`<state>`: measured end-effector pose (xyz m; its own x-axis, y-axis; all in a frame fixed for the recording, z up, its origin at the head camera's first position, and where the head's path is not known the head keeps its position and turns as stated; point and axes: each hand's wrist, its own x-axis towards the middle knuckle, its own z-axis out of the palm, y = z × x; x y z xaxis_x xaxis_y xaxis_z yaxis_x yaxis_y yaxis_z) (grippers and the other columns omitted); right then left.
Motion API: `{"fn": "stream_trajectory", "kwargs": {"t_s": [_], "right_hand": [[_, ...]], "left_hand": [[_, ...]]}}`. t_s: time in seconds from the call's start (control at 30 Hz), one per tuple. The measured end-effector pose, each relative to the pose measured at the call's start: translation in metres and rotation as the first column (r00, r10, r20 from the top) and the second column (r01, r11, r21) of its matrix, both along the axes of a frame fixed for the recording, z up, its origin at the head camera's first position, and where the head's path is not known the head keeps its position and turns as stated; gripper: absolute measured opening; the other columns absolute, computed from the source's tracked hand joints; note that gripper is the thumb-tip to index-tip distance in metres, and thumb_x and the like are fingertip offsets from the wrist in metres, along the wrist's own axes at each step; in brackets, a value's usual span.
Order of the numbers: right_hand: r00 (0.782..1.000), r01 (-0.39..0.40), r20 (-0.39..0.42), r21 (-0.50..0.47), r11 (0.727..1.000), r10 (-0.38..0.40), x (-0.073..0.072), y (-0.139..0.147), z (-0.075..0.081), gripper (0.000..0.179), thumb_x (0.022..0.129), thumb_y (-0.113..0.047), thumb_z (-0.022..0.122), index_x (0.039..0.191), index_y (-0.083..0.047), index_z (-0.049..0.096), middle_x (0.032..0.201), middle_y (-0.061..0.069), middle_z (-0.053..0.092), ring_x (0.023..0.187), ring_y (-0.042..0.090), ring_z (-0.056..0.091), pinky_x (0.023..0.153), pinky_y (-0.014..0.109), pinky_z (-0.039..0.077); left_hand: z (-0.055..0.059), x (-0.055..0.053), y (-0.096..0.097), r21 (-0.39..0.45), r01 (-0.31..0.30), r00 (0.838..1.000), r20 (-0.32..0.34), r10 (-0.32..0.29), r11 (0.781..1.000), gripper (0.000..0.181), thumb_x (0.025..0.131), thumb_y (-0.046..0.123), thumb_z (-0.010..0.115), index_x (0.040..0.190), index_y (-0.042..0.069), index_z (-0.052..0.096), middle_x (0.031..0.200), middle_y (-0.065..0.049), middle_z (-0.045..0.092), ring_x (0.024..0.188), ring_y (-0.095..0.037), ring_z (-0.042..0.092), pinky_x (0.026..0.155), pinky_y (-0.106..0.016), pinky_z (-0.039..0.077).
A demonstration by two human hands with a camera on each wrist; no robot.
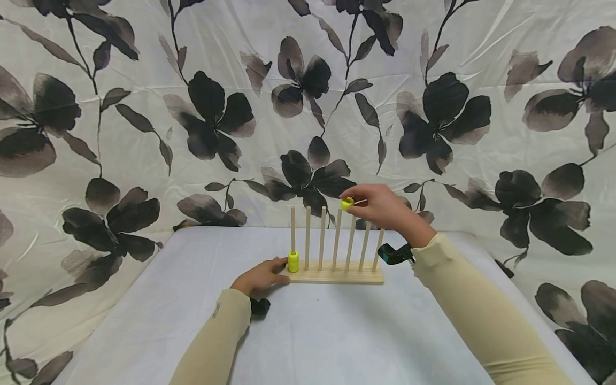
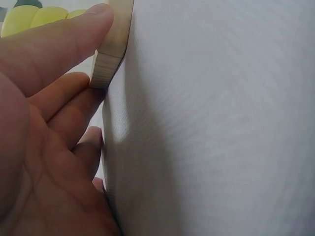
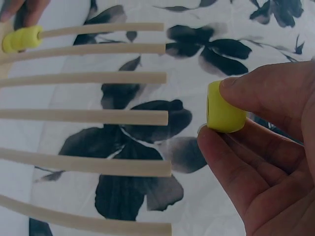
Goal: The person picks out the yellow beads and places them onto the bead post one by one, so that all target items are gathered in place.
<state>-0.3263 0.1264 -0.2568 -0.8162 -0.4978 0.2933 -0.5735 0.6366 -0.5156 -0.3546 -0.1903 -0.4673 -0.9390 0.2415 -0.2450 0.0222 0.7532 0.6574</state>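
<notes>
A wooden peg stand (image 1: pixel 332 275) with several upright pegs stands on the table. Yellow beads (image 1: pixel 293 262) are stacked low on its leftmost peg. My left hand (image 1: pixel 260 278) holds the left end of the base, thumb at the front corner and fingers by the end face and behind; the left wrist view shows the thumb (image 2: pixel 59 54) close to the beads. Above the pegs, right of the middle, my right hand (image 1: pixel 380 206) pinches one yellow bead (image 3: pixel 226 109) between thumb and fingers. In the right wrist view that bead is apart from the peg tips, its hole facing them.
A white cloth covers the table (image 1: pixel 317 331). Behind it hangs a white curtain (image 1: pixel 375 48) with dark flowers, close to the table's back edge. Dark wrist cameras sit by both cuffs, the right one (image 1: pixel 394 254) near the rightmost peg.
</notes>
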Motion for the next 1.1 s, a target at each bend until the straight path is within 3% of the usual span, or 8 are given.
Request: {"fn": "stream_trajectory", "kwargs": {"t_s": [0.33,0.57,1.1], "right_hand": [[0.998,-0.052,-0.036,-0.03,0.998,0.051,-0.002,-0.019,0.002,0.03,0.092,-0.011,0.065,0.122,-0.011,0.066,0.124,0.009,0.065,0.113,0.023,0.065,0.092,0.036,0.056],[0.997,-0.038,-0.06,-0.004,0.999,0.038,-0.007,-0.032,0.001,0.03,0.091,-0.015,0.066,0.121,-0.012,0.067,0.118,0.007,0.067,0.104,0.02,0.068,0.089,0.037,0.056],[0.997,-0.048,-0.065,-0.013,0.999,0.047,-0.021,-0.051,-0.001,0.029,0.092,-0.014,0.064,0.121,-0.012,0.067,0.12,0.007,0.068,0.104,0.019,0.068,0.089,0.035,0.057]], "left_hand": [[0.001,0.004,0.0,0.006,0.002,1.0,0.003,-0.002,1.0,0.071,0.088,0.037,0.068,0.151,0.025,0.037,0.161,-0.014,0.022,0.149,-0.038,0.016,0.118,-0.062,0.014],[0.001,0.008,0.001,0.02,0.001,1.0,0.004,-0.001,1.0,0.069,0.09,0.035,0.067,0.151,0.023,0.036,0.161,-0.014,0.022,0.149,-0.038,0.016,0.119,-0.061,0.013],[0.002,0.008,0.001,0.005,0.01,1.0,0.007,-0.01,1.0,0.068,0.09,0.037,0.067,0.15,0.028,0.037,0.161,-0.014,0.021,0.149,-0.038,0.017,0.118,-0.063,0.014]]}}
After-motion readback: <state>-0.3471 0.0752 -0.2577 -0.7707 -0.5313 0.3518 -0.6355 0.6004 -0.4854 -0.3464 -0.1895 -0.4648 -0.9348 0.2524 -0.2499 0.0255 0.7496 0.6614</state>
